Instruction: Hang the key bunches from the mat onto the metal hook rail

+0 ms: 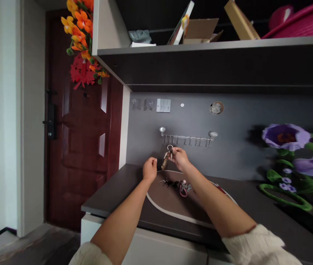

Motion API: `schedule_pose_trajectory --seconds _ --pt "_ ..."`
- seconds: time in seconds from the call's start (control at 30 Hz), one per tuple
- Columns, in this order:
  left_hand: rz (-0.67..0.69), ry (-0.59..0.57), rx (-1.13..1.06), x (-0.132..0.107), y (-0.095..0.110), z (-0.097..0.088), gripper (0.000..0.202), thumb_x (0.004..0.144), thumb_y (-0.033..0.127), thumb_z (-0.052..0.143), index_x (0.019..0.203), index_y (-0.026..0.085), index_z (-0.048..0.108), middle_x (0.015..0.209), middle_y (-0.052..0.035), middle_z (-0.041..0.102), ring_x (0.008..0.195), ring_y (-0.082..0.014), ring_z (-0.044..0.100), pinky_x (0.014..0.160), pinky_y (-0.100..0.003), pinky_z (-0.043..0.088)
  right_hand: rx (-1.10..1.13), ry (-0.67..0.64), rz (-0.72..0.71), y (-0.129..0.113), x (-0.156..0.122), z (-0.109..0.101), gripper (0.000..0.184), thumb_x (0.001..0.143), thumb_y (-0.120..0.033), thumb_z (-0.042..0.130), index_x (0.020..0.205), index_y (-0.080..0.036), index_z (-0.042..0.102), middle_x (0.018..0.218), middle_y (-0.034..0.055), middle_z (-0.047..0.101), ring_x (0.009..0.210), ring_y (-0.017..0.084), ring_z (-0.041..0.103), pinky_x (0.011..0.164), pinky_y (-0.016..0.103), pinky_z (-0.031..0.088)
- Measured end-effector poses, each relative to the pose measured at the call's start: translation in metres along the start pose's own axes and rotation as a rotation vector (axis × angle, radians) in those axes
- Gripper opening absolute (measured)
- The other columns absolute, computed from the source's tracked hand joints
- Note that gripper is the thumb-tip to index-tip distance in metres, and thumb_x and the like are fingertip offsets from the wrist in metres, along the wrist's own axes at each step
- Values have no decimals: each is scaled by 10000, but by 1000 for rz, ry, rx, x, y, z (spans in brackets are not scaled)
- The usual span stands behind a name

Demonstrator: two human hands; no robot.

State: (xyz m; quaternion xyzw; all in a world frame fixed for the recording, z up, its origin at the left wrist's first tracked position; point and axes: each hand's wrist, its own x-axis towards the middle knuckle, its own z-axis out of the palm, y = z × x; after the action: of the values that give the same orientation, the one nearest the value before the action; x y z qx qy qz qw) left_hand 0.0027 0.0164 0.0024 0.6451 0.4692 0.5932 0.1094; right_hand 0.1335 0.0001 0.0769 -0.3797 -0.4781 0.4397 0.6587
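Note:
My right hand (180, 158) pinches a bunch of keys (165, 159) by its metal ring, just below the hook rail (185, 138) on the grey back panel. A brown tag with lettering hangs down from the ring among the keys. To the left of the keys, apart from them, my left hand (149, 169) is closed with its fingers curled; nothing shows in it. Beneath both hands lies an oval brown mat (162, 200) with a pale rim. More keys (169, 182) and a pink carabiner-like loop (183, 190) rest on it.
Purple artificial flowers (286, 138) stand on the dark counter (109, 191) at right. An overhanging shelf (214, 66) carries boxes above. Clear wall hooks (150, 104) and a switch-like panel (163, 105) are on the back wall. A dark red door (81, 158) is at left.

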Motion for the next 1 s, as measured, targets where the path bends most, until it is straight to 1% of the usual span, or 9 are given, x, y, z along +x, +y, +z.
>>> schedule_pose_trajectory --seconds 0.07,0.13,0.23,0.33,0.43,0.6,0.73,0.9,1.0 --pt "-10 -4 18 0 1 0 262 817 314 338 760 157 539 722 -44 588 662 -130 514 626 -240 354 -15 44 30 -6 11 8 114 758 -102 393 707 -172 468 540 -31 522 474 67 521 555 245 484" --pt "-20 -10 29 0 2 0 258 819 308 337 764 158 539 721 -45 590 660 -132 516 624 -241 352 -26 69 32 -8 23 15 125 747 -82 397 693 -171 468 510 -34 511 464 64 514 536 230 484" --pt "-36 -21 48 0 3 -1 252 821 302 339 758 163 538 709 -45 591 650 -133 517 620 -242 349 -44 127 34 -6 40 25 96 750 -115 426 686 -176 465 481 -38 500 444 64 499 485 206 473" --pt "-45 -21 68 -1 3 -1 247 821 297 341 754 165 539 721 -52 595 663 -141 521 627 -248 348 -37 200 39 1 54 32 107 757 -145 436 659 -173 466 467 -37 490 421 64 484 438 193 455" --pt "-56 -20 82 0 3 -1 241 820 293 344 767 165 542 736 -59 601 673 -149 524 628 -254 347 -8 267 41 7 64 39 120 753 -151 444 636 -169 469 459 -39 482 407 66 477 414 193 446" --pt "-66 -21 85 0 3 -1 239 820 292 350 766 168 548 734 -59 601 670 -147 523 629 -255 348 -3 360 53 16 71 42 80 739 -149 463 667 -167 494 433 -56 464 387 65 471 411 190 449" --pt "-57 -21 74 0 4 -1 239 817 292 352 760 167 548 722 -55 594 661 -146 518 628 -254 349 4 341 72 23 71 39 94 743 -146 455 660 -168 492 418 -62 456 373 62 464 418 192 447" --pt "-63 -25 65 0 2 -2 231 813 282 360 744 168 548 697 -48 589 649 -142 514 627 -252 351 -30 259 31 29 70 31 144 737 -115 439 606 -166 472 418 -56 470 372 60 465 416 181 420" --pt "-59 -36 63 0 0 -2 217 807 274 375 748 165 552 708 -48 599 660 -139 522 639 -254 360 -32 228 10 30 66 24 165 710 -70 434 579 -162 475 459 -41 513 407 56 491 450 171 427"
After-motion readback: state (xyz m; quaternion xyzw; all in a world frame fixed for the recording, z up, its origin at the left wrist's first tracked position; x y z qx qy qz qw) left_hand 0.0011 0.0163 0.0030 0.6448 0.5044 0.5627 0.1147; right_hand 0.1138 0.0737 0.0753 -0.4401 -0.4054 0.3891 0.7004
